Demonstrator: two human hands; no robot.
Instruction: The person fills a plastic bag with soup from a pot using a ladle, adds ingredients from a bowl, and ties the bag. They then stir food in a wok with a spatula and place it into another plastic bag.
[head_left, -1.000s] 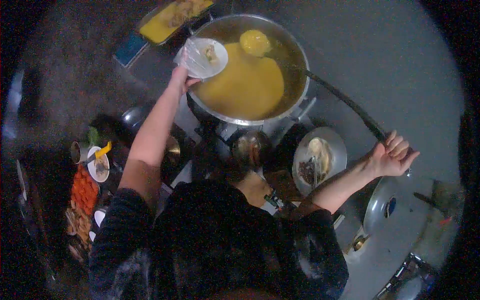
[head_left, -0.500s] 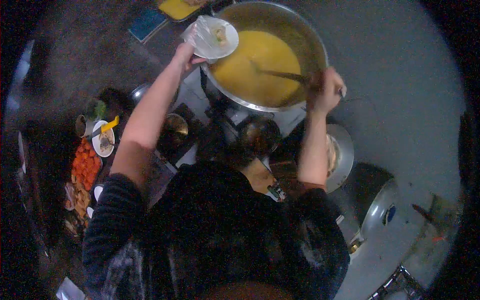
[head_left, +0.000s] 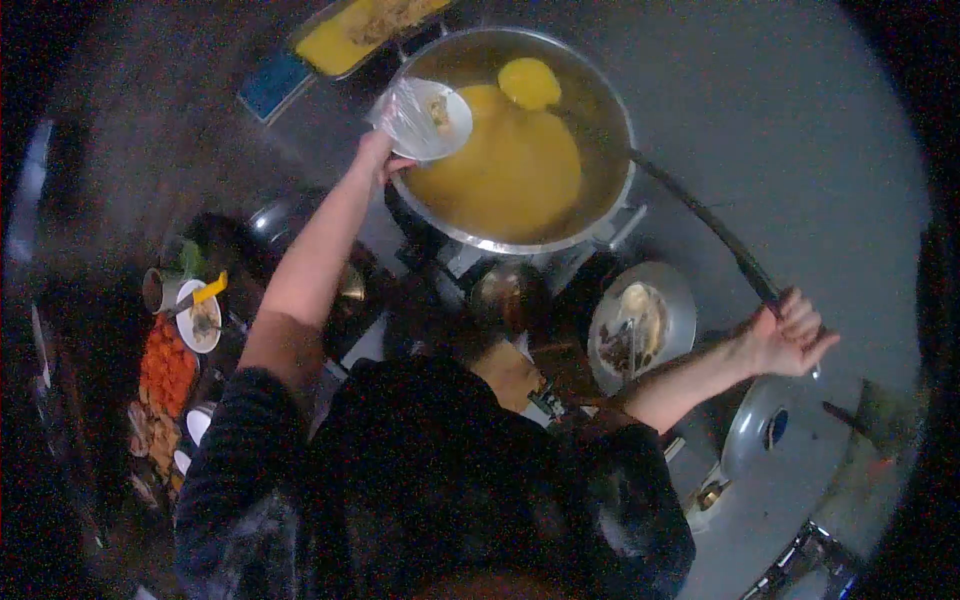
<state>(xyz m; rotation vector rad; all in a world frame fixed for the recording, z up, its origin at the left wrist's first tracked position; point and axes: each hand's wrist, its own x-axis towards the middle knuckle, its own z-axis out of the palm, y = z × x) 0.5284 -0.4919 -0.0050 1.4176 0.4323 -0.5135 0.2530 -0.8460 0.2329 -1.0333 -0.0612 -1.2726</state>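
My left hand (head_left: 381,155) is closed on a white bowl (head_left: 457,122) lined with a clear plastic bag, holding it over the near-left rim of a large metal pot (head_left: 500,244). Some pale food with a little green lies in the bowl. Yellow soup (head_left: 515,170) fills part of the pot. Away to the right, my right hand (head_left: 790,338) grips the end of a long-handled ladle (head_left: 710,222). The ladle's handle slants across the pot's right rim. A round patch of brighter yellow near the far side of the pot looks like its full scoop.
Behind the pot is a tray (head_left: 335,45) of yellow and brown food beside a blue box (head_left: 272,85). A metal pan (head_left: 668,300) with utensils sits at right, near a lid (head_left: 752,430). Orange chunks (head_left: 168,365) and a yellow-handled knife (head_left: 208,290) lie left.
My right hand has swung right and toward me, drawing the ladle handle out across the pot's rim. A bright yellow round patch now shows in the pot. My left hand still holds the bowl.
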